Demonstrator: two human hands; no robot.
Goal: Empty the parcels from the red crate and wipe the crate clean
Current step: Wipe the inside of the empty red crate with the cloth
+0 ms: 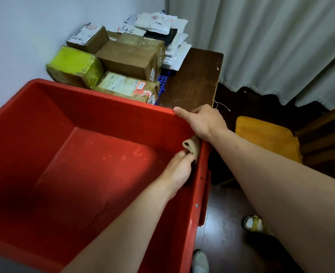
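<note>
Inside the emptied crate [103, 107], the left hand [179, 171] pinches the cloth [192, 145] against the right wall, just under the right hand [202, 120] gripping the corner rim.

The crate [34, 115] is plain bright red all over, its floor flecked with pale scuffs. The cloth [192, 146] pinched in my left hand [179, 170] is dull tan. Far left, one parcel [74, 66] is wrapped in yellow-green tape; the cardboard boxes [131, 56] beside it are brown with white labels. Behind them lie white mailers [158, 22] and a black bag [162, 36]. A blue rack [163, 79] peeks out on the dark brown table [194, 79]. At right, the curtain [261, 46] is pale grey and the stool [265, 136] orange-yellow
</note>
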